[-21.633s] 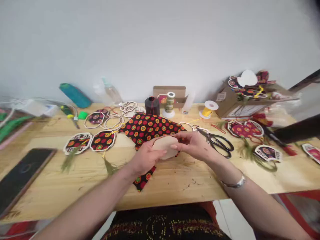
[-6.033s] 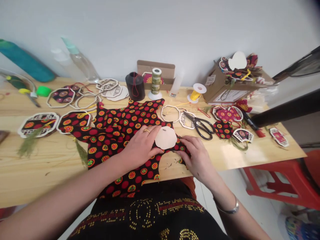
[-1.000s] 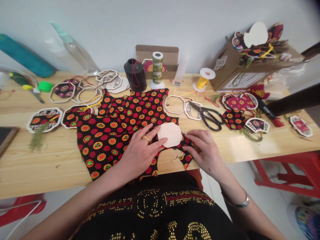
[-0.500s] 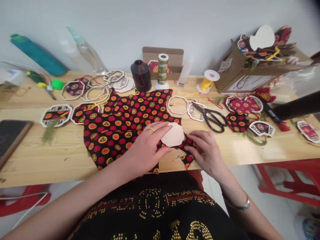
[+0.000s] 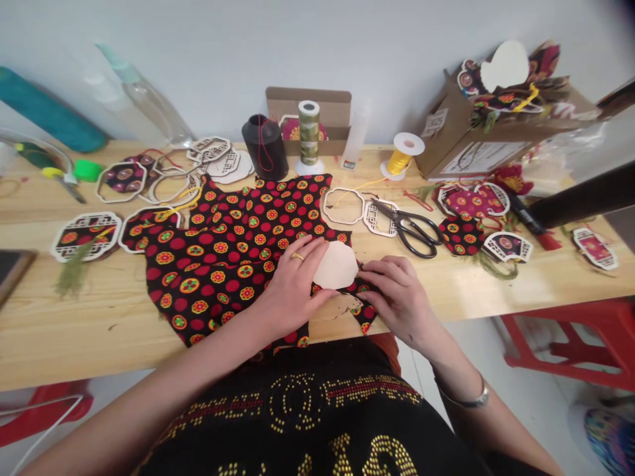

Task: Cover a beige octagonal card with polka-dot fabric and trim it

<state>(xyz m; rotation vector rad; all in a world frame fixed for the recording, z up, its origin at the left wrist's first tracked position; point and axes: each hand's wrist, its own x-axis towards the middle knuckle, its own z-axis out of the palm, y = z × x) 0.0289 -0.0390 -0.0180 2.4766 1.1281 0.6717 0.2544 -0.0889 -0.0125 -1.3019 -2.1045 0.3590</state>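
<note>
A black cloth [image 5: 228, 248] with red dots and flowers lies spread on the table. On its right part rests a pale scalloped piece [image 5: 336, 266]. My left hand [image 5: 297, 284], with a ring on one finger, holds this piece at its left edge, thumb below and fingers above. Just right of the piece, my right hand [image 5: 399, 294] pinches the cloth's edge between thumb and fingers. Black-handled scissors [image 5: 414, 230] lie behind my right hand, partly over a lattice frame [image 5: 381, 218]. A thin pale frame [image 5: 344, 205] lies beside them.
Along the wall stand a black thread cone [image 5: 266, 149], a green thread spool [image 5: 309, 132], a yellow spool [image 5: 403, 157] and a filled cardboard box [image 5: 476, 142]. Decorated frames [image 5: 86, 236] lie at the left. A black pole [image 5: 585, 198] crosses the right side. A red stool [image 5: 570, 344] is below.
The view has shifted, so most things appear slightly further left. Both hands keep nearly the same places on the pale piece and the cloth.
</note>
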